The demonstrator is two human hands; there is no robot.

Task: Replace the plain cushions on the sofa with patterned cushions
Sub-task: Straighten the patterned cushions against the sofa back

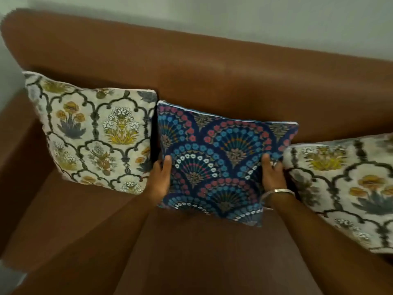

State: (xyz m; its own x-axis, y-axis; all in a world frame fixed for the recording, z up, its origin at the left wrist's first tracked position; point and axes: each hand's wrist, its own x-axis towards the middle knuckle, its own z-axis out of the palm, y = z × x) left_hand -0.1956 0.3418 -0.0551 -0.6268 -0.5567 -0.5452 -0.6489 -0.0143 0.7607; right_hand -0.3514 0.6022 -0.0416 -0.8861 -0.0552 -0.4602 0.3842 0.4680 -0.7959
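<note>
A dark blue cushion (221, 160) with pink and blue fan patterns leans against the back of the brown sofa (212, 77), in the middle. My left hand (160, 177) grips its left edge and my right hand (272, 173), with a silver bangle on the wrist, grips its right edge. A cream floral cushion (93, 133) stands to its left, touching it. Another cream floral cushion (344, 188) leans at the right, partly cut off by the frame. No plain cushion is in view.
The sofa's left armrest (19, 145) rises beside the left cushion. The brown seat (191, 252) stretches in front of the cushions. A pale wall (276, 20) stands behind the sofa back.
</note>
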